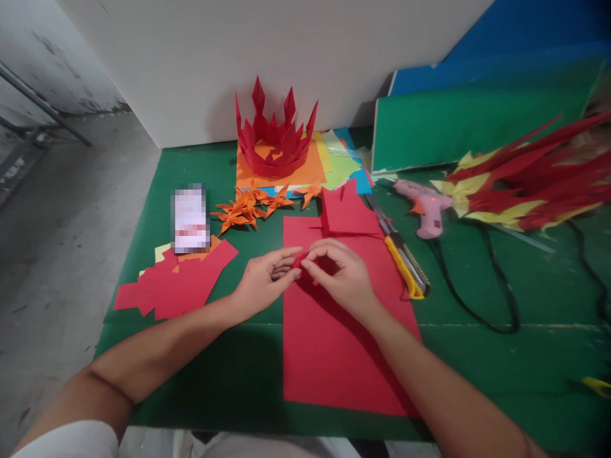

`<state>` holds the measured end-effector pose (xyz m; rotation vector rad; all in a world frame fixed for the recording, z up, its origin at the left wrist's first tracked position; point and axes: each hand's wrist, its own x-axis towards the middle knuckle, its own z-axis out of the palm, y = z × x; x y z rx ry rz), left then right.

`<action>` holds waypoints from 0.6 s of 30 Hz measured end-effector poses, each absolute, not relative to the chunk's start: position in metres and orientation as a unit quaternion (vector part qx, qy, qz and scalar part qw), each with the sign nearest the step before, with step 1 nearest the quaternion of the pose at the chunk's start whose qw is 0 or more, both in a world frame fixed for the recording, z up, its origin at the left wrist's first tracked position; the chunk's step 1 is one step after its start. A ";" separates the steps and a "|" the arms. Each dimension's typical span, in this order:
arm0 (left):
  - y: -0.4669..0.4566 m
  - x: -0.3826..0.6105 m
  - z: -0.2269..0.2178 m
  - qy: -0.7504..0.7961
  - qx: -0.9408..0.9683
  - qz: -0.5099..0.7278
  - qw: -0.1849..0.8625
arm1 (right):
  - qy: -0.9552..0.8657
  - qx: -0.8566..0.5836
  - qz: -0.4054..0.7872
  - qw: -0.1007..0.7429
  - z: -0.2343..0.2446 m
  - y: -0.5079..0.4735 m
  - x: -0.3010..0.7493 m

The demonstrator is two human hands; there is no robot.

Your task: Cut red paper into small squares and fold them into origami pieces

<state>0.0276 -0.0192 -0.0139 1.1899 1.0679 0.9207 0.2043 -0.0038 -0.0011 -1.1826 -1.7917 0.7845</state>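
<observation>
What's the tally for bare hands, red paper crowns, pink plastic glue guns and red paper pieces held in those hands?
Bare left hand and bare right hand: 2
Red paper crown: 1
Pink plastic glue gun: 1
Red paper piece held, partly hidden: 1
Total: 5

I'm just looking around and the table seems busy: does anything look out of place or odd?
I see no spill. The yellow utility knife lies aslant along the red sheet, blade seemingly extended, odd so near the working right hand. The pink glue gun lies on its side, a red light showing.
</observation>
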 end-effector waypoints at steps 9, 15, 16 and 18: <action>-0.019 0.028 -0.010 0.473 0.495 0.391 0.615 | -0.715 -0.466 0.302 0.424 0.000 -0.004 0.203; -0.018 0.028 -0.009 0.470 0.457 0.398 0.642 | -0.719 -0.461 0.297 0.427 -0.001 -0.004 0.203; -0.018 0.029 -0.010 0.469 0.453 0.399 0.644 | -0.721 -0.460 0.296 0.427 -0.001 -0.004 0.203; -0.017 0.029 -0.010 0.470 0.451 0.398 0.646 | -0.723 -0.458 0.291 0.428 -0.001 -0.005 0.202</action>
